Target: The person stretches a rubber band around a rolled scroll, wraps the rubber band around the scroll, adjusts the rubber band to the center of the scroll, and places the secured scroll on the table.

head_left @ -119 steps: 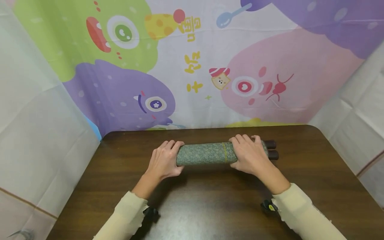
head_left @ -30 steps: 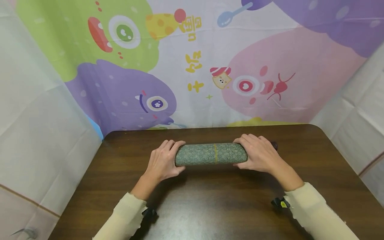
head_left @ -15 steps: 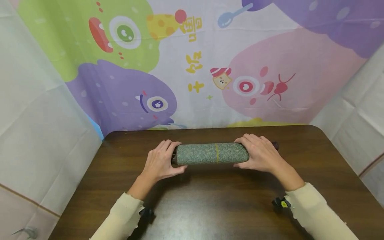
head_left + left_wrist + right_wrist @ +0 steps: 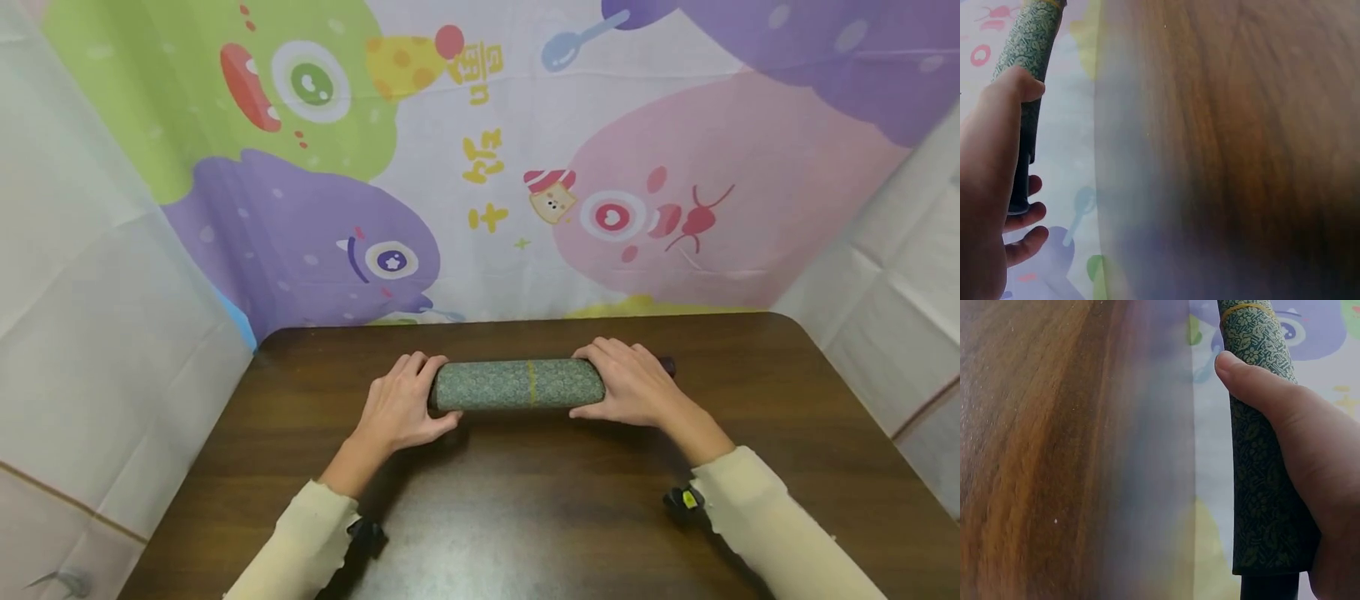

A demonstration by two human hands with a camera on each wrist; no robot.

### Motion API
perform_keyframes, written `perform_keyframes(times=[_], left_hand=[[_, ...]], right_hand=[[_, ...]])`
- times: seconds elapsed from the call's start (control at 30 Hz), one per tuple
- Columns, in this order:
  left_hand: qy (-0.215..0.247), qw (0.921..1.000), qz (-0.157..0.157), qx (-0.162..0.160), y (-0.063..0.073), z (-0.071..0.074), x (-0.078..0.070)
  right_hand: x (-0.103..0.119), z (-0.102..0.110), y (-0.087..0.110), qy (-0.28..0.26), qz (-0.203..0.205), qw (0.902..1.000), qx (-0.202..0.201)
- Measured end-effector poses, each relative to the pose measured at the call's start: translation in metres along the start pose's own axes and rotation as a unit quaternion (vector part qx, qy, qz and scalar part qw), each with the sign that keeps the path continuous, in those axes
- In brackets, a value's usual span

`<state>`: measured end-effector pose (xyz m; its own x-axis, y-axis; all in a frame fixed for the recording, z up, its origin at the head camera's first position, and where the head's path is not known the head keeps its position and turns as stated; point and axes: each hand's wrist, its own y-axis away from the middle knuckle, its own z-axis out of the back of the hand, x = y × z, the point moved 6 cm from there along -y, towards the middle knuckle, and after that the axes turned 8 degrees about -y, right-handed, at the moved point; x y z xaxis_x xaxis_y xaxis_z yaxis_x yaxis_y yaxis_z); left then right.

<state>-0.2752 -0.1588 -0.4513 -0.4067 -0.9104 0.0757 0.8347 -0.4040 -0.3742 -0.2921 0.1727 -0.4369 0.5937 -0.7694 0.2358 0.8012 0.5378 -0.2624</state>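
Observation:
A rolled scroll (image 4: pixel 487 385) with green floral cloth backing is held level above the table by both hands. Round it runs a thin yellow rubber band (image 4: pixel 533 383). My left hand (image 4: pixel 401 402) grips its left end, thumb (image 4: pixel 1022 84) on the near side and fingers on the far side. The dark roller end (image 4: pixel 1020 187) shows past the cloth in the left wrist view. My right hand (image 4: pixel 628 383) grips the right part, its thumb (image 4: pixel 1254 378) lying across the cloth. One dark roller knob (image 4: pixel 667 367) sticks out beyond that hand.
Under the hands is a dark brown wooden table (image 4: pixel 495 500) with rounded far corners. A cartoon-printed cloth (image 4: pixel 495 283) hangs right behind its far edge. White sheets (image 4: pixel 97 317) close off both sides. Black wrist cameras (image 4: pixel 367 537) are strapped under both cream sleeves (image 4: pixel 300 542).
Compared with 4 seconds ago, the scroll and its band sit further left, and my left hand has moved slightly left. Only one right-hand knob shows now instead of two. My right hand lately shifted slightly left.

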Motion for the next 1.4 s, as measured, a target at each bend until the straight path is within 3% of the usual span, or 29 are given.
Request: perform_keyframes(times=[0.47,0.97,1.27,1.4], left_hand=[[-0.005,0.9962,0.037,0.079,0.001,-0.017,0.005],[-0.012,0.9814,0.065,0.18,0.003,-0.031,0.004],[-0.006,0.9728,0.071,0.22,0.001,-0.035,0.004],[-0.009,0.9716,0.078,0.223,0.001,-0.035,0.004]], right_hand=[[-0.006,-0.021,-0.009,-0.02,-0.017,0.999,0.036],[-0.008,-0.04,-0.009,-0.047,-0.041,0.9942,0.087],[-0.009,-0.046,-0.005,-0.071,-0.06,0.9878,0.125],[-0.01,-0.049,-0.006,-0.066,-0.066,0.9862,0.137]])
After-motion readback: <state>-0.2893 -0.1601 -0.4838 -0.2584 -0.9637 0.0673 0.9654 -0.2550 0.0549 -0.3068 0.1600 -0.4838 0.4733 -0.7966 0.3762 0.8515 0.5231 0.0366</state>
